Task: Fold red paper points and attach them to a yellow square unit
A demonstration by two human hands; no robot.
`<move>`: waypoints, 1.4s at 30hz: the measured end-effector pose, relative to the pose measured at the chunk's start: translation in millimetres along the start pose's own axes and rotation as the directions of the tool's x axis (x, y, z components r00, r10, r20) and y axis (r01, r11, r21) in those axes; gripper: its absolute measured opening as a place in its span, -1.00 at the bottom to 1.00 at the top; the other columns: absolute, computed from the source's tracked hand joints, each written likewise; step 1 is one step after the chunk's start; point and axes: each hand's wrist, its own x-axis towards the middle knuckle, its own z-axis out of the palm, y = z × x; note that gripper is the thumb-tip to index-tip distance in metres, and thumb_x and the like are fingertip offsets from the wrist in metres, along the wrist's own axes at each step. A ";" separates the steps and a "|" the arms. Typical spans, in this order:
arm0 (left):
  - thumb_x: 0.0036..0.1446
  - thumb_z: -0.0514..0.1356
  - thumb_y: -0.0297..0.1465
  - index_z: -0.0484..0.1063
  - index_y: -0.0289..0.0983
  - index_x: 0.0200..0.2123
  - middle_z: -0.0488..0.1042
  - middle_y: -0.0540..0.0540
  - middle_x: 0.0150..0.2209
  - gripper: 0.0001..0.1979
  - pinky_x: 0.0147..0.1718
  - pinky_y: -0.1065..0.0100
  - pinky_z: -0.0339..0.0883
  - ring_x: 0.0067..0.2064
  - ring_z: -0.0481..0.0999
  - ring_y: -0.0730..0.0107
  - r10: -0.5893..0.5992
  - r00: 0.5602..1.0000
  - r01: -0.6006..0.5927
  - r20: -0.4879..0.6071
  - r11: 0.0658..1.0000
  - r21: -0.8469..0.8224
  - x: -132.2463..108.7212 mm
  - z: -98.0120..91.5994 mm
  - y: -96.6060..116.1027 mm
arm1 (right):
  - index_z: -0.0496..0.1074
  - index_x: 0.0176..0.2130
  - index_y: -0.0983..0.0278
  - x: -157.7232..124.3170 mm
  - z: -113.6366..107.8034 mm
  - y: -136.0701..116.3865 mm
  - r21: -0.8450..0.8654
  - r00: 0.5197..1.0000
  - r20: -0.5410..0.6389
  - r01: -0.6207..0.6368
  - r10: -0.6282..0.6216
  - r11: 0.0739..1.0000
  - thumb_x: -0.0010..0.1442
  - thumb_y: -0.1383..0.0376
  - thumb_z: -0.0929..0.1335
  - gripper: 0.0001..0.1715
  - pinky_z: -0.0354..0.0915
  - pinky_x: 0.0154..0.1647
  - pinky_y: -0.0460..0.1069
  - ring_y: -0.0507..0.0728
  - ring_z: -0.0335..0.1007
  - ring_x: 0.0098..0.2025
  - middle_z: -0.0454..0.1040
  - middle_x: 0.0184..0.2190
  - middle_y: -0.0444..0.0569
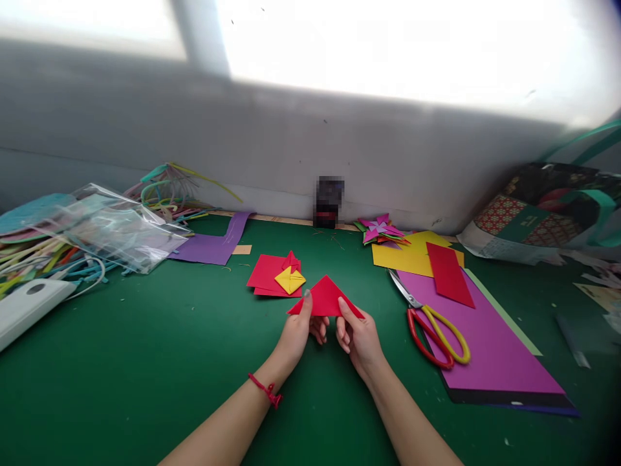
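Between my hands is a red sheet of paper folded into a triangle [326,299], its peak pointing away from me. My left hand [297,330] pinches the left corner with the thumb on top. At the right corner my right hand [359,336] grips it in the same way. The paper is held just above the green table [194,362]. Right behind it lie red paper squares [264,272], with a folded yellow paper piece [290,281] and a small folded red piece [290,261] on top.
Scissors [431,317] with red and yellow handles rest on purple sheets [499,343] at right, near yellow paper [398,255] and a red strip [449,275]. Folded paper stars [381,228] lie behind. A plastic bag [140,226], paper strips and a white device [33,307] occupy the left.
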 end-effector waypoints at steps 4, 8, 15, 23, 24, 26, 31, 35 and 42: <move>0.01 -0.14 0.05 0.38 -0.38 -0.61 0.35 -0.09 -0.71 -0.36 -0.63 0.43 0.23 -0.67 0.31 0.45 0.017 0.999 -0.014 0.033 0.995 -0.095 -0.3 -1.8 2.2 | 0.27 -0.59 0.31 0.9 -1.8 -1.1 -0.014 1.000 -0.019 0.023 -0.024 1.000 0.01 0.09 0.33 -0.63 -0.10 -0.90 -0.20 -0.12 -0.08 -0.85 0.20 -0.84 -0.25; 0.02 -0.08 0.02 0.38 -0.38 -0.61 0.33 -0.07 -0.72 -0.42 -0.62 0.44 0.23 -0.66 0.32 0.45 -0.007 0.999 0.011 0.046 0.997 -0.075 0.8 -2.4 5.0 | 0.31 -0.57 0.31 0.1 -0.8 -0.4 -0.011 0.999 -0.033 0.039 -0.039 0.999 0.01 0.10 0.33 -0.66 -0.10 -0.90 -0.20 -0.11 -0.06 -0.85 0.21 -0.84 -0.25; 0.01 0.07 -0.14 0.36 -0.34 -0.60 0.28 0.01 -0.72 -0.62 -0.60 0.48 0.18 -0.64 0.30 0.50 0.081 0.988 -0.096 0.135 0.990 0.104 -2.0 1.5 5.2 | 0.17 -0.85 0.32 1.9 -6.3 -0.1 0.042 0.998 -0.044 0.042 -0.040 0.998 0.06 0.04 0.26 -0.37 -0.13 -0.89 -0.18 -0.11 -0.05 -0.85 0.04 -0.90 -0.21; 0.02 0.11 -0.22 0.34 -0.33 -0.56 0.29 0.01 -0.63 -0.71 -0.54 0.47 0.16 -0.57 0.27 0.51 0.167 0.961 -0.196 0.219 0.973 0.119 -4.5 2.8 0.2 | 0.27 -0.83 0.34 2.8 -7.1 2.1 0.001 1.000 -0.013 -0.001 0.001 1.000 0.05 -0.01 0.24 -0.35 -0.09 -0.87 -0.18 -0.07 0.06 -0.83 0.07 -0.90 -0.18; 0.02 0.10 -0.22 0.34 -0.33 -0.57 0.29 0.01 -0.64 -0.70 -0.54 0.47 0.16 -0.57 0.27 0.51 0.173 0.962 -0.201 0.210 0.972 0.119 -4.4 3.1 0.1 | 0.27 -0.83 0.34 2.7 -6.5 1.6 0.001 1.000 -0.011 0.002 -0.002 1.000 0.05 -0.01 0.24 -0.35 -0.08 -0.86 -0.18 -0.07 0.07 -0.83 0.07 -0.90 -0.18; 0.04 0.08 -0.20 0.34 -0.33 -0.58 0.28 0.01 -0.66 -0.68 -0.54 0.46 0.17 -0.58 0.28 0.50 0.177 0.964 -0.205 0.198 0.970 0.130 -4.6 4.0 0.8 | 0.27 -0.84 0.35 2.3 -5.1 0.3 -0.006 1.000 -0.017 0.004 -0.004 1.000 0.05 -0.01 0.24 -0.34 -0.08 -0.87 -0.18 -0.08 0.05 -0.84 0.08 -0.90 -0.18; 0.11 -0.06 -0.14 0.34 -0.33 -0.62 0.30 0.00 -0.69 -0.54 -0.49 0.44 0.21 -0.59 0.32 0.47 0.135 0.979 -0.154 0.154 0.981 0.121 -4.4 4.4 3.3 | 0.28 -0.85 0.36 0.0 -1.0 -0.6 -0.056 1.000 0.001 0.007 -0.007 0.998 0.11 0.01 0.19 -0.29 -0.08 -0.90 -0.17 -0.08 0.02 -0.87 0.14 -0.92 -0.13; 0.10 -0.08 -0.10 0.28 -0.32 -0.71 0.24 0.02 -0.75 -0.49 -0.50 0.44 0.21 -0.62 0.32 0.47 0.073 0.993 -0.080 0.095 0.994 0.078 -1.0 1.5 1.5 | 0.32 -0.79 0.37 -2.1 2.6 0.6 -0.120 0.997 0.054 0.066 -0.060 0.991 0.10 0.09 0.24 -0.40 0.00 -0.88 -0.17 -0.08 0.05 -0.84 0.27 -0.85 -0.10; 0.09 -0.23 0.00 0.27 -0.32 -0.70 0.30 -0.03 -0.74 -0.38 -0.54 0.40 0.22 -0.62 0.36 0.42 0.082 0.981 -0.073 0.177 0.996 -0.057 -0.5 2.0 -1.3 | 0.34 -0.71 0.36 -5.0 7.3 -2.3 -0.136 0.988 0.057 0.150 -0.143 0.979 0.09 0.20 0.30 -0.57 0.04 -0.84 -0.16 -0.06 0.10 -0.81 0.31 -0.81 -0.11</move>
